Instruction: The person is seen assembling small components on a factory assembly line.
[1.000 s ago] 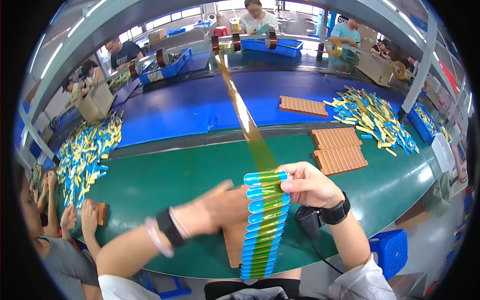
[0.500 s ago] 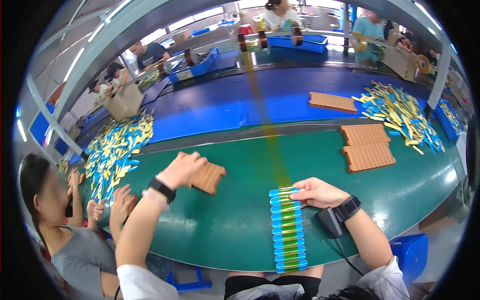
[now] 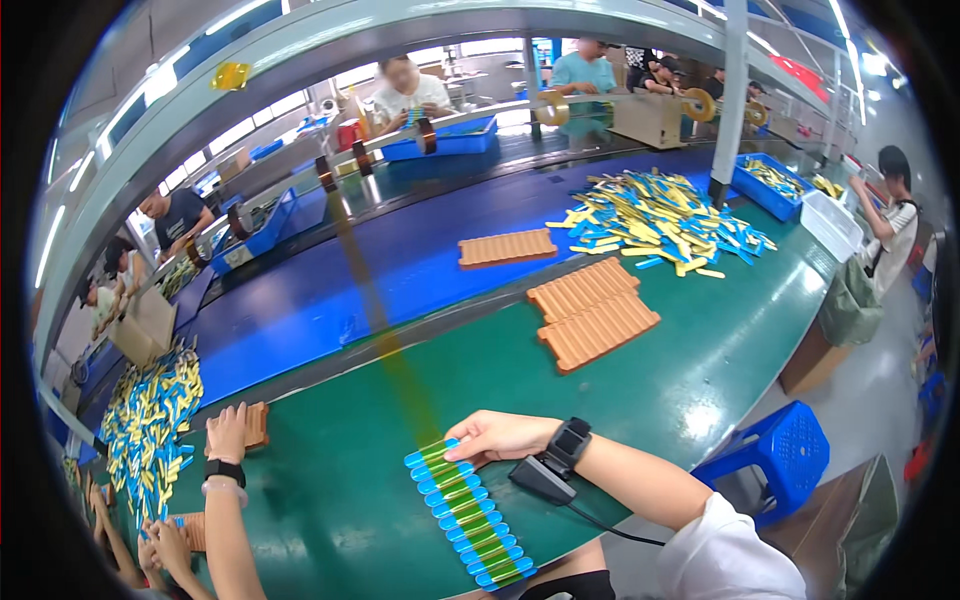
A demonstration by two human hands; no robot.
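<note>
My right hand (image 3: 500, 437) pinches the far end of a ladder-like row of blue, round-ended strips (image 3: 455, 490), held between thumb and fingers. A yellowish see-through tape (image 3: 390, 350) runs down the middle of the row and stretches up to a roll (image 3: 326, 173) on the overhead bar. The row's near end reaches the table edge by my lap. At the left, my left hand (image 3: 227, 432) has its fingers closed on the edge of a small orange-brown grooved block (image 3: 257, 425), partly hidden by the hand.
Two grooved blocks (image 3: 595, 312) lie together on the green table (image 3: 700, 330), another (image 3: 508, 248) beyond them. Loose blue and yellow strips form a right pile (image 3: 660, 220) and a left pile (image 3: 150, 425). A co-worker's hands (image 3: 165, 550) work at the lower left. A blue stool (image 3: 775, 455) stands at right.
The view has swung to the right, so the table and blocks appear further left. My right hand still pinches the taped row; my left hand stays at the grooved block.
</note>
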